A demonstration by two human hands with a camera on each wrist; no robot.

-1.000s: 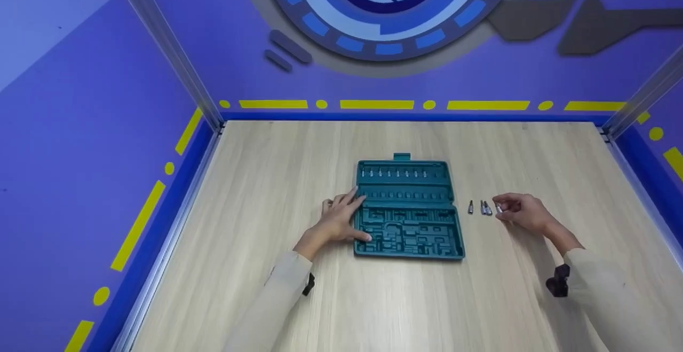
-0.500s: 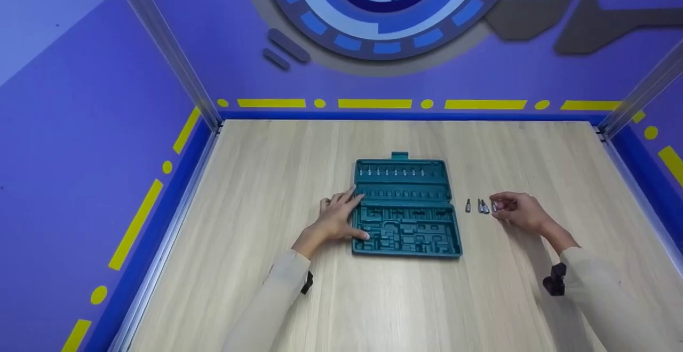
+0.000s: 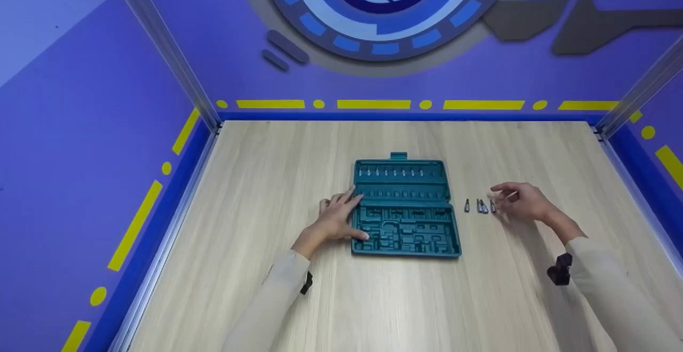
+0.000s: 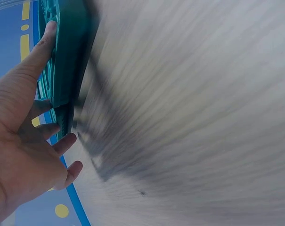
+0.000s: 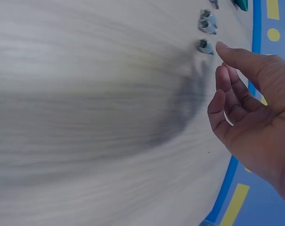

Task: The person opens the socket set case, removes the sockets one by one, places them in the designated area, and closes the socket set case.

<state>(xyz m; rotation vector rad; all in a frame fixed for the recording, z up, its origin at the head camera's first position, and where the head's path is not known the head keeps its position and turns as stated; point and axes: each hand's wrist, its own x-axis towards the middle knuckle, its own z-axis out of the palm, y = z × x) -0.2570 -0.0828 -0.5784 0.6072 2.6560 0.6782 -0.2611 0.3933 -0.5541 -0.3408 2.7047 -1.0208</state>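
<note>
While four small metal bits (image 3: pixel 483 208) lie on a pale wood-grained table (image 3: pixel 395 309), near the right side of an open green case (image 3: pixel 401 203), the right hand (image 3: pixel 523 201) hangs beside them, fingers loosely bent and holding nothing, and the left hand (image 3: pixel 336 221), fingers spread, touches the case's left edge. Beyond the tabletop rise blue-purple walls (image 3: pixel 96 144) with yellow dashes (image 3: pixel 373 104) and dots (image 3: pixel 318 104), metal posts (image 3: pixel 161 37) at the far corners, and a large round emblem (image 3: pixel 384 48) at the back.

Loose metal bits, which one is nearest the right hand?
The rightmost bit in the head view, just beside the right hand; the close pair is farther left, and the fourth loose bit is nearest the green case.
</note>
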